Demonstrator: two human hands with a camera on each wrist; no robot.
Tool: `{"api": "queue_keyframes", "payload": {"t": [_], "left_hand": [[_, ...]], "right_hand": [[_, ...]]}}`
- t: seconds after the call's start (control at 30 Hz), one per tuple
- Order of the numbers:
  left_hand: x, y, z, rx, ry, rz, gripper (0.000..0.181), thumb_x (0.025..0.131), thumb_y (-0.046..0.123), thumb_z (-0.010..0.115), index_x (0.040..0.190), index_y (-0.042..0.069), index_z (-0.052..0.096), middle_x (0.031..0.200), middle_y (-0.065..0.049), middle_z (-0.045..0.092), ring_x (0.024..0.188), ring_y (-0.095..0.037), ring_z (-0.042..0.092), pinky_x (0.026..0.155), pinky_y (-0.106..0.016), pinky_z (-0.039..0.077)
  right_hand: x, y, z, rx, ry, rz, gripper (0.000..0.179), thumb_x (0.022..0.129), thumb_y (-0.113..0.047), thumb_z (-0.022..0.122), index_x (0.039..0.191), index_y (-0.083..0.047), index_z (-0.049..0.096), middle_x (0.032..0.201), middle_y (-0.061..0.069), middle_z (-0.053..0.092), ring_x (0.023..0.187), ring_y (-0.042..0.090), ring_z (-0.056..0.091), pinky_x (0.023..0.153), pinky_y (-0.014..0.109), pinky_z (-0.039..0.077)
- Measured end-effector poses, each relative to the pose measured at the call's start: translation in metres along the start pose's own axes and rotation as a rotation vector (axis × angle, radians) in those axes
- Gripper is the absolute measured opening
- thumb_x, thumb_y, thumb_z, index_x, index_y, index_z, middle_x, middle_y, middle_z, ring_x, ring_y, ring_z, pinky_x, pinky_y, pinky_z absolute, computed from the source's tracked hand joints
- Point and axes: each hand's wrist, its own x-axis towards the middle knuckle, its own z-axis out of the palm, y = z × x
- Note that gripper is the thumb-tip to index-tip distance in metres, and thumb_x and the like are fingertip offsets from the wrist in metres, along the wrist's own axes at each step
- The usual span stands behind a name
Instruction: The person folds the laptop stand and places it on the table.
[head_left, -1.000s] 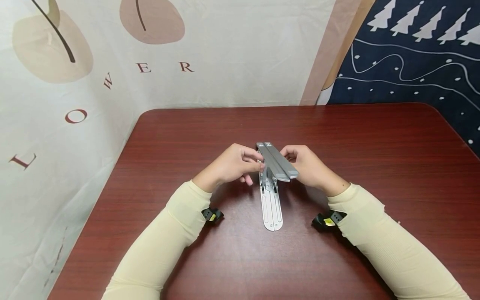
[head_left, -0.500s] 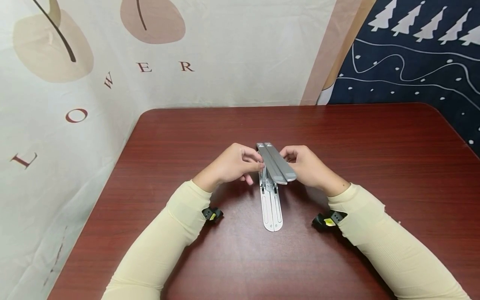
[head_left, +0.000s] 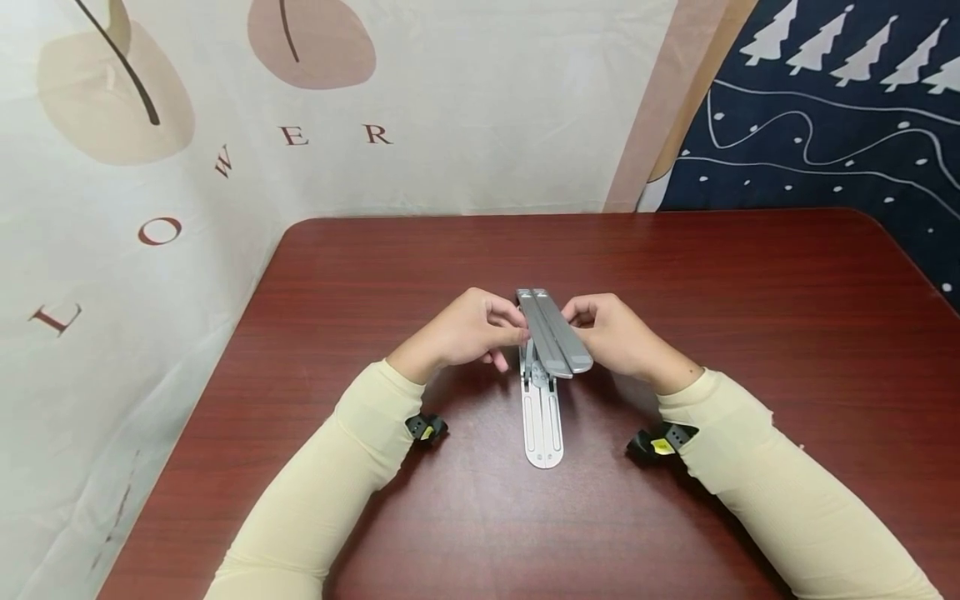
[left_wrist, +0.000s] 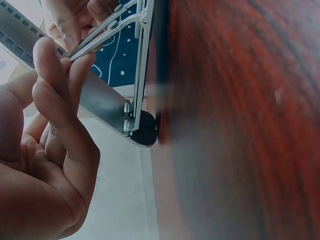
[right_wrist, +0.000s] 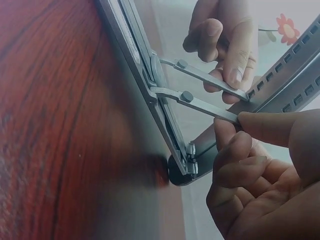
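Note:
A folded-together grey metal laptop stand (head_left: 553,337) stands mid-table, its slotted upper bars tilted above the flat silver base (head_left: 542,429). My left hand (head_left: 480,329) is on its left side, and my right hand (head_left: 622,340) on its right. In the right wrist view, my right thumb and index finger pinch the end of the nearer support strut (right_wrist: 207,103), close to the slots. The left hand's thumb and finger pinch the end of the other strut (right_wrist: 205,77). Both struts reach from the base up to the upper bars. A hinge (right_wrist: 191,159) joins bars and base at the far end.
The reddish-brown wooden table (head_left: 375,258) extends around the stand on all sides. Behind it hang a pale printed cloth (head_left: 480,108) and a dark blue one with white trees (head_left: 817,142). A small black device sits at each wrist.
The near end of the stand's upper bars has come down a little toward the base. Both hands keep their places at the struts, and the head view has shifted slightly.

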Motion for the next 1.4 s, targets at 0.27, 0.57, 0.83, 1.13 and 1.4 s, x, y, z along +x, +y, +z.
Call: {"api": "queue_keyframes", "payload": {"t": [0.27,0.57,0.83,1.13,1.4], "left_hand": [[0.0001,-0.0022,0.0002,-0.006,-0.004,-0.009,0.014,0.093,0.013,0.069,0.103,0.005,0.074,0.091,-0.011,0.077,0.051,-0.013,0.067,0.049,-0.023,0.048],[0.0004,-0.0028,-0.0007,-0.010,-0.004,-0.022,0.016,0.093,0.011,0.067,0.106,0.002,0.071,0.095,-0.013,0.075,0.053,-0.013,0.068,0.050,-0.023,0.049],[0.0015,-0.0040,-0.0017,-0.008,-0.004,-0.025,0.017,0.094,0.010,0.066,0.107,0.002,0.071,0.098,-0.017,0.075,0.054,-0.014,0.068,0.051,-0.024,0.050],[0.0015,-0.0048,-0.0021,0.004,-0.008,-0.019,0.015,0.094,0.009,0.063,0.106,0.003,0.070,0.099,-0.020,0.075,0.055,-0.015,0.069,0.050,-0.024,0.050],[0.0031,-0.0059,-0.0008,0.017,-0.003,-0.020,0.014,0.095,0.009,0.063,0.105,0.003,0.070,0.094,-0.016,0.076,0.057,-0.017,0.069,0.052,-0.026,0.051]], "right_hand": [[-0.0024,-0.0008,0.0032,0.008,-0.002,0.031,0.005,0.089,-0.002,0.065,0.086,0.001,0.069,0.069,0.001,0.065,0.061,0.009,0.056,0.057,0.023,0.044],[-0.0008,0.0004,0.0045,0.031,-0.008,0.040,0.005,0.088,-0.002,0.065,0.088,0.001,0.068,0.069,0.000,0.063,0.060,0.009,0.053,0.054,0.022,0.042],[-0.0005,0.0004,0.0039,0.038,-0.016,0.059,0.006,0.090,-0.003,0.064,0.091,0.001,0.068,0.070,0.000,0.063,0.060,0.010,0.053,0.054,0.023,0.042],[0.0006,0.0016,0.0048,0.065,-0.014,0.075,0.007,0.091,-0.002,0.062,0.093,0.003,0.067,0.067,0.000,0.059,0.055,0.010,0.049,0.050,0.022,0.040],[0.0003,0.0017,0.0042,0.139,-0.025,0.128,0.011,0.092,-0.002,0.062,0.098,0.007,0.066,0.063,-0.002,0.055,0.050,0.009,0.044,0.045,0.022,0.035]]}}
